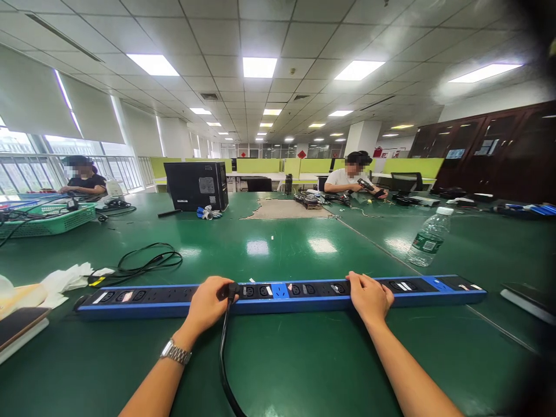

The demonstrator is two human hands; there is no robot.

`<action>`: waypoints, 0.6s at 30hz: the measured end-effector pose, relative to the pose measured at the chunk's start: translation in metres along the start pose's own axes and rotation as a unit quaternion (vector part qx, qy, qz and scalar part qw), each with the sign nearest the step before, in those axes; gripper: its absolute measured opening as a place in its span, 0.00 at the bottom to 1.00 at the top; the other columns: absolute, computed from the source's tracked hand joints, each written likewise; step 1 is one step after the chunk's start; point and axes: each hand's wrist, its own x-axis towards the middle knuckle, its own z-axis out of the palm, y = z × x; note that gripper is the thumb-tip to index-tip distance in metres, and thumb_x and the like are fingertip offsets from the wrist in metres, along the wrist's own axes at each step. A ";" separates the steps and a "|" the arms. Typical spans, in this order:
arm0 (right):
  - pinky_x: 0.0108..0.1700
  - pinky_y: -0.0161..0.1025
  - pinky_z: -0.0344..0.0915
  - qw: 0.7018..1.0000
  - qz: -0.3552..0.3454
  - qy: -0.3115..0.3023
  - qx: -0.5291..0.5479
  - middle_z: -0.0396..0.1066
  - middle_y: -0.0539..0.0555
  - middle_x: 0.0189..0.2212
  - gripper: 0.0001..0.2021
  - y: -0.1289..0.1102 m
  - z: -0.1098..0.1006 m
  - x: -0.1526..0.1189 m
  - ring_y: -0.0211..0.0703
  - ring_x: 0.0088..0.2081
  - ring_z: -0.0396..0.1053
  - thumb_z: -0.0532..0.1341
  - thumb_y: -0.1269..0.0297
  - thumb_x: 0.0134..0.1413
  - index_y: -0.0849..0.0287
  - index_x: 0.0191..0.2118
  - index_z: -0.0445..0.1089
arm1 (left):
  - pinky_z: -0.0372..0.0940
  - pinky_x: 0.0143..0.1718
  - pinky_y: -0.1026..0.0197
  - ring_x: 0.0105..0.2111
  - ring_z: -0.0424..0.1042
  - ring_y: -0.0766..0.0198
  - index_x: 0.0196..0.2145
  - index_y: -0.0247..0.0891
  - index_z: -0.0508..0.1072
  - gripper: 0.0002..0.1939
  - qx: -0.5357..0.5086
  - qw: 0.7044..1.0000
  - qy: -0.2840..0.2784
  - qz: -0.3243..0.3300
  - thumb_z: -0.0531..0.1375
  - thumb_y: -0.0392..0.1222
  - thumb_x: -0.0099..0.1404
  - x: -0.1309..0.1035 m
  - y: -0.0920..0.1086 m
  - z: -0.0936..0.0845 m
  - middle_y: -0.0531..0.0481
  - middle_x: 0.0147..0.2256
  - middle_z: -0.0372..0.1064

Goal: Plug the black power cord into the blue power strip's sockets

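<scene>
A long power strip (304,303) with a blue casing and black socket faces lies across the green table in front of me. My left hand (209,304) is closed around a black power plug (233,291) at a socket left of the strip's middle. Whether its pins are fully seated is hidden. From the plug a thick black cord (224,353) runs down toward me. Right of the middle, my right hand (370,296) grips the strip, its fingers over the far edge and partly out of sight.
A tilted water bottle (428,238) is beyond the strip's right end. Behind the left end lies a coiled black cable (150,259). Farther off are a computer case (195,186), a green basket (65,221) and two people (84,179) (347,178) at work.
</scene>
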 end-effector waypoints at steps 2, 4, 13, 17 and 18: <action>0.58 0.51 0.43 1.000 0.001 0.002 0.001 0.77 0.56 0.40 0.21 -0.001 0.000 -0.001 0.50 0.50 0.65 0.49 0.52 0.54 0.52 0.30 0.78 | 0.67 0.46 0.53 0.43 0.72 0.54 0.40 0.42 0.76 0.13 -0.001 1.000 0.000 0.001 0.63 0.49 0.58 0.000 0.000 0.000 0.46 0.41 0.75; 0.59 0.51 0.43 1.000 0.005 0.003 0.000 0.77 0.56 0.41 0.20 -0.002 0.000 -0.001 0.49 0.51 0.65 0.50 0.53 0.54 0.53 0.30 0.78 | 0.67 0.47 0.53 0.44 0.72 0.54 0.40 0.42 0.77 0.13 -0.005 1.000 -0.001 0.000 0.63 0.49 0.58 0.001 0.001 0.000 0.46 0.41 0.75; 0.59 0.53 0.47 0.997 0.046 0.020 0.063 0.78 0.57 0.42 0.18 -0.027 -0.016 -0.007 0.52 0.48 0.67 0.52 0.53 0.52 0.54 0.32 0.77 | 0.67 0.50 0.51 0.45 0.73 0.53 0.43 0.38 0.76 0.21 -0.099 0.989 0.099 -0.053 0.63 0.53 0.57 0.007 0.002 -0.002 0.45 0.43 0.76; 0.45 0.44 0.63 0.963 -0.007 -0.101 0.248 0.77 0.60 0.36 0.21 -0.093 -0.033 -0.038 0.51 0.40 0.71 0.55 0.46 0.49 0.58 0.33 0.75 | 0.67 0.50 0.51 0.45 0.73 0.54 0.42 0.38 0.77 0.17 -0.090 0.994 0.061 -0.023 0.65 0.48 0.56 0.020 0.035 0.012 0.45 0.43 0.76; 0.39 0.42 0.64 0.945 -0.021 -0.174 0.278 0.77 0.58 0.32 0.22 -0.114 -0.037 -0.047 0.49 0.34 0.71 0.55 0.44 0.50 0.58 0.34 0.75 | 0.66 0.50 0.52 0.46 0.73 0.54 0.42 0.38 0.77 0.17 -0.083 0.995 0.051 -0.018 0.65 0.47 0.56 0.025 0.047 0.016 0.44 0.43 0.76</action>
